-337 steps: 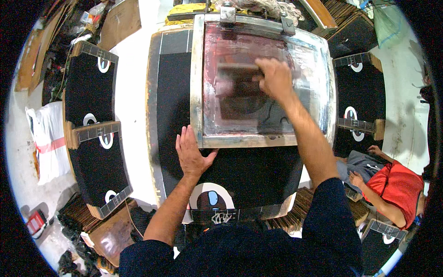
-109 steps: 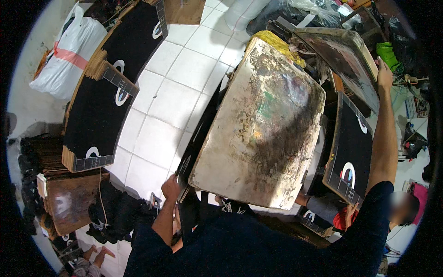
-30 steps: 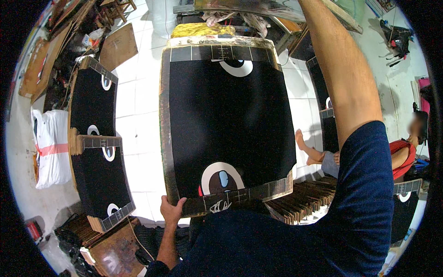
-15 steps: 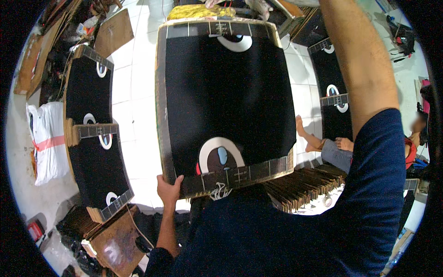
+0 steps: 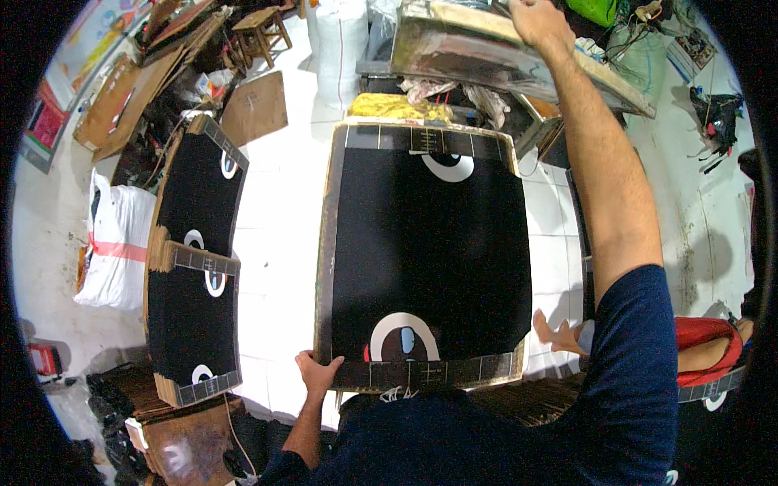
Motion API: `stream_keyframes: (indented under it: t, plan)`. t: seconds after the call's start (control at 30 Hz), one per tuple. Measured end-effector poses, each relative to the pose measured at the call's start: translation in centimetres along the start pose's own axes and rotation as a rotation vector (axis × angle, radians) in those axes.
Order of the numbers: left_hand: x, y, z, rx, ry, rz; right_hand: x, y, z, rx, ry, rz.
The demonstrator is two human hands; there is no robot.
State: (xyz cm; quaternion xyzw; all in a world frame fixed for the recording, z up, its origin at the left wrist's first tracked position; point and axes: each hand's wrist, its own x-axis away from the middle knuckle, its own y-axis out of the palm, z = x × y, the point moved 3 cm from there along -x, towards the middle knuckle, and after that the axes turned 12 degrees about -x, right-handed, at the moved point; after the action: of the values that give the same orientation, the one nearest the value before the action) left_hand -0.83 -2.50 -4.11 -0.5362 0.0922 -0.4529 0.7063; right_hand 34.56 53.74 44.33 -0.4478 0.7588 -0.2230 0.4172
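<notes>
A large board (image 5: 429, 259) lies in front of me, covered in black fabric with white eye shapes at its near and far ends. Dark strips marked with lines run along both ends. My left hand (image 5: 318, 373) grips the board's near left corner, thumb on top. My right hand (image 5: 545, 31) reaches far forward and holds the upper edge of a wood-edged frame (image 5: 470, 53) with a smeared grey face, which looks like a printing screen. That frame stands tilted beyond the board's far end. The right fingertips are partly cut off by the picture's top.
Similar black boards (image 5: 194, 324) lie at the left. Yellow cloth (image 5: 397, 107) sits past the board. A white sack (image 5: 121, 243), a stool (image 5: 261, 36) and a brown panel (image 5: 255, 109) are further left. Another person's foot (image 5: 555, 332) and red clothing (image 5: 705, 348) show at the right.
The view has tilted up, so the board sits lower and the far frame now shows. My right hand, out of view before, now appears on that frame. My left hand keeps its corner.
</notes>
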Motion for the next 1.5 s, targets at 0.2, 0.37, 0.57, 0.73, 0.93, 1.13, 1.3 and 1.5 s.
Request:
stream_keyframes:
  t: [0.2, 0.37, 0.57, 0.73, 0.93, 1.13, 1.3, 1.5]
  plan:
    - [-4.1, -4.0, 14.3, 0.199, 0.293, 0.142, 6.2, 1.8, 4.1, -0.021, -0.088, 0.053]
    - [-7.0, -7.4, 35.8, 1.468, 0.424, -0.472, 18.5, 5.0, 10.4, -0.225, -0.528, 0.261]
    - [-7.8, -0.4, 37.7, 1.599, -0.582, -0.476, 30.3, 12.5, 19.6, -0.357, -0.203, -0.045]
    - [-9.1, 6.7, 29.1, 1.092, -0.569, -0.277, 21.2, 23.2, 25.5, -0.211, -0.321, -0.102]
    - [-12.6, 6.0, 28.9, -0.063, 0.655, 0.314, 8.1, 33.2, 25.3, 0.005, -0.530, -0.160]
    - [-13.0, 6.7, 29.7, -0.149, 0.692, 0.304, 3.2, 34.5, 23.9, 0.296, -0.533, -0.666]
    - [-12.8, 6.5, 29.5, -0.192, 0.778, 0.349, 5.0, 32.3, 24.6, 0.077, -0.499, -0.602]
    - [-12.8, 6.3, 29.8, -0.192, 0.778, 0.342, 6.3, 34.6, 24.5, 0.094, -0.576, -0.363]
